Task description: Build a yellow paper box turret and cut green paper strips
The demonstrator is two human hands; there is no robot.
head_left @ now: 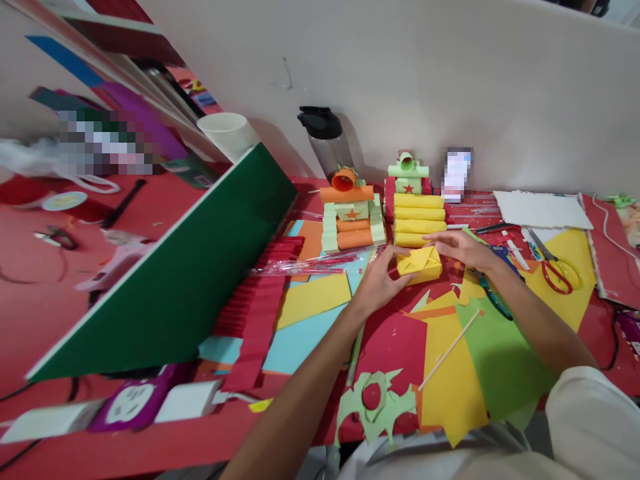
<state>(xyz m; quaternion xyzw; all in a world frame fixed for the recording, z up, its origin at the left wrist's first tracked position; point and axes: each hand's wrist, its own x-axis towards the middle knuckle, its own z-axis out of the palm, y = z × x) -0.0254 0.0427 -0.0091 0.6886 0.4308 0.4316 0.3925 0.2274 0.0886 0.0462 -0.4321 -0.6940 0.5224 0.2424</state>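
Note:
Between my hands is a small folded yellow paper box (420, 265), its creased top facing up. My left hand (379, 280) grips its left end, thumb along the near side and fingers behind. At the far right corner, my right hand (463, 249) has its fingers bent against the box. Just behind it stand two paper tank models, one orange and pale green (353, 213), the other with yellow rolls (419, 215) in front and a red star. Pale green paper scraps (376, 405) and a thin wooden stick (449, 351) lie nearer to me.
Scissors (556, 267) with red and yellow handles lie at right, near pliers (495, 298). A green board (175, 287) leans at left. Behind are a bottle (327, 140), a white cup (227, 133) and a phone (457, 175). Yellow paper (450, 380) and green paper (505, 353) overlap in front.

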